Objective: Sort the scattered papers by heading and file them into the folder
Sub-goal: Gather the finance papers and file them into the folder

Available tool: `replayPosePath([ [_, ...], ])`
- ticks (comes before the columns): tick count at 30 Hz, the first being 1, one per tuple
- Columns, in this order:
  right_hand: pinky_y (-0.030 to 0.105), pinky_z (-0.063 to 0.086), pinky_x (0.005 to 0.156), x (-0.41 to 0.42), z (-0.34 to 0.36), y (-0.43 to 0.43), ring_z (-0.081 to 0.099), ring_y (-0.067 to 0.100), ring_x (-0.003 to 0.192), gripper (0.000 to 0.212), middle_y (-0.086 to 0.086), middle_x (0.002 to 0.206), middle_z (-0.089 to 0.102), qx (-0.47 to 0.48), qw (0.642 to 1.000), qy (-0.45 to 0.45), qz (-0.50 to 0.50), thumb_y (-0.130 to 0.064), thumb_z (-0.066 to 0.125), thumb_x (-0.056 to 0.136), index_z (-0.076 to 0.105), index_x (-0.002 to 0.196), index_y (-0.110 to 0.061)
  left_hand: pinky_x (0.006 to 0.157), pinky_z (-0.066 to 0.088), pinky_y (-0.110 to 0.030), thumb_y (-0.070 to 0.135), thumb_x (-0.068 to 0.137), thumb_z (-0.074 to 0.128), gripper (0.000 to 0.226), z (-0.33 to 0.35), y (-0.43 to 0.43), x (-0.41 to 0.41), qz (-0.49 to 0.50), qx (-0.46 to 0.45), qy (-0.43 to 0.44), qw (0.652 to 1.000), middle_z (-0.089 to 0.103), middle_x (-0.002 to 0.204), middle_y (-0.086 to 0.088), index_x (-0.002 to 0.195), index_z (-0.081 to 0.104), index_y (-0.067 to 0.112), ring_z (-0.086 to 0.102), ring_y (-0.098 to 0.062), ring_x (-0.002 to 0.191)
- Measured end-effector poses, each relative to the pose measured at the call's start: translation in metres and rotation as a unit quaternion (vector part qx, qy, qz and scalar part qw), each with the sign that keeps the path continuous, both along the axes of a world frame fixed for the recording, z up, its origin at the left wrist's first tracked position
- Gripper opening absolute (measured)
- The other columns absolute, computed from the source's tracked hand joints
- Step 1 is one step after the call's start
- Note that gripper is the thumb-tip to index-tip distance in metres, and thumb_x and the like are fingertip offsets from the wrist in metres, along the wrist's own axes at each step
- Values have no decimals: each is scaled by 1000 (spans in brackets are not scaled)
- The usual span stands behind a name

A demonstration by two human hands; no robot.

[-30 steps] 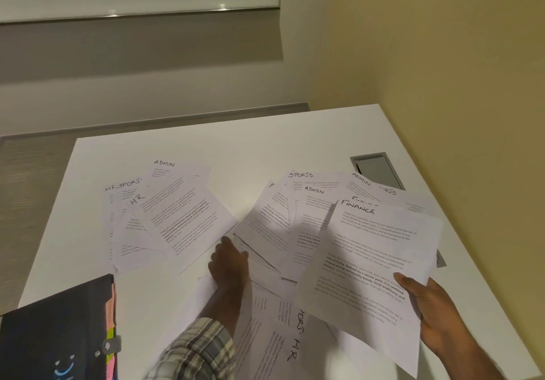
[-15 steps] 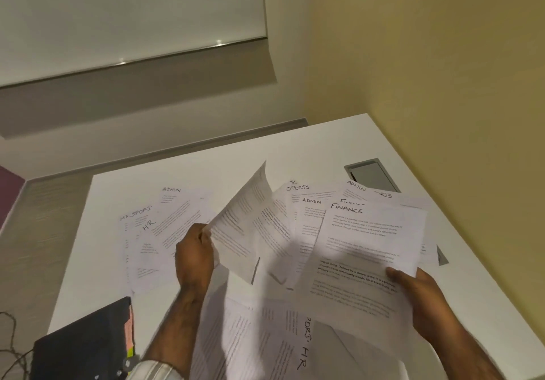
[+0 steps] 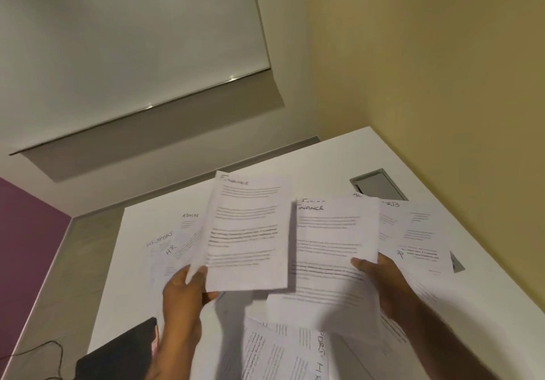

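My left hand (image 3: 184, 291) holds up a printed sheet headed FINANCE (image 3: 246, 232) by its lower left corner, above the white table (image 3: 324, 155). My right hand (image 3: 380, 279) grips a second FINANCE sheet (image 3: 333, 255) by its right edge, just right of the first. Loose sheets headed ADMIN, HR and SPORTS lie scattered on the table at the left (image 3: 177, 241), at the right (image 3: 418, 232) and near the front edge (image 3: 289, 350). The black folder (image 3: 118, 356) lies at the lower left, partly out of frame.
A grey cable hatch (image 3: 379, 186) is set into the table near the yellow wall (image 3: 442, 84). A thin cable (image 3: 44, 350) trails on the floor at the left. A white blind covers the far wall.
My left hand picked a sheet off the table and raised it upright, showing its FINANCE heading. The right hand kept its FINANCE sheet. The camera tilted upward and left.
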State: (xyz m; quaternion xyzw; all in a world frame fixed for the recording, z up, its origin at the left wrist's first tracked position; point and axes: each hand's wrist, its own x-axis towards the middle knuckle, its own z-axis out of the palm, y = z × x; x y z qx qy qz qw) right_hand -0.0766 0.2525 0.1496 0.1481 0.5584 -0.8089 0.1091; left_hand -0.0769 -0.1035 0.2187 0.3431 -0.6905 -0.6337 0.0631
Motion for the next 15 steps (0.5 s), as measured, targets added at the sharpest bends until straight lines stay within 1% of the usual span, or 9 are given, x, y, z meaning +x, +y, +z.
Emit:
replayPosePath([
  [2, 45, 53, 102, -5, 6, -4, 70, 31, 115, 31, 16, 123, 73, 5, 1000, -10, 1, -3, 63, 96, 68, 125, 0, 51, 58, -23, 9, 99, 60, 18, -6, 28, 12, -29, 5, -12, 999, 73, 108, -12, 115, 68, 5, 68, -24, 88],
  [4, 37, 61, 88, -10, 11, -7, 73, 30, 109, 30, 15, 120, 75, -4, 999, -31, -18, 1, 58, 98, 67, 126, -2, 50, 57, -24, 9, 99, 61, 10, -8, 54, 23, -50, 6, -29, 998, 75, 100, -14, 102, 71, 9, 69, -26, 82],
  [6, 34, 61, 79, -14, 16, -6, 74, 28, 106, 30, 11, 118, 76, -19, 998, -51, -21, 0, 58, 99, 67, 126, -7, 45, 54, -26, 10, 98, 62, 9, -10, 71, 32, -80, -25, -41, 996, 76, 92, -14, 98, 71, 11, 69, -25, 69],
  [7, 36, 61, 78, -14, 18, -4, 75, 28, 105, 30, 9, 118, 76, -18, 997, -65, -23, -2, 58, 99, 67, 126, -10, 43, 51, -28, 10, 98, 63, 9, -10, 76, 36, -105, -51, -44, 992, 76, 85, -12, 98, 72, 11, 68, -23, 61],
  [9, 44, 59, 89, -14, 21, 2, 74, 27, 106, 30, 7, 119, 76, -10, 997, -74, -19, -6, 60, 99, 67, 127, -14, 42, 45, -28, 12, 96, 65, 8, -7, 82, 44, -168, -104, -50, 979, 75, 71, -7, 98, 73, 11, 63, -18, 50],
  [11, 51, 53, 101, -12, 23, 8, 73, 27, 109, 30, 6, 122, 75, -4, 997, -78, -12, -9, 61, 99, 67, 128, -15, 44, 48, -29, 18, 94, 69, 6, -2, 85, 51, -221, -137, -71, 963, 75, 69, -1, 98, 74, 17, 64, -15, 53],
  [12, 50, 55, 100, -11, 25, 10, 73, 28, 109, 29, 7, 122, 75, -9, 997, -78, -11, -9, 61, 100, 68, 128, -14, 48, 52, -30, 25, 92, 72, 7, 3, 87, 52, -231, -138, -81, 960, 77, 73, 3, 97, 74, 21, 67, -16, 60],
  [14, 40, 63, 82, -6, 31, 15, 75, 28, 105, 26, 8, 118, 76, -34, 997, -76, -7, -7, 60, 100, 68, 124, -13, 61, 58, -35, 42, 89, 73, 19, 11, 85, 51, -244, -126, -97, 957, 79, 82, 7, 94, 76, 23, 73, -15, 73],
  [15, 35, 64, 74, -3, 36, 16, 75, 26, 104, 26, 7, 117, 77, -45, 996, -71, -3, -6, 59, 100, 68, 123, -13, 66, 57, -34, 47, 89, 70, 27, 17, 85, 48, -253, -95, -104, 957, 80, 86, 4, 92, 77, 21, 75, -13, 77],
])
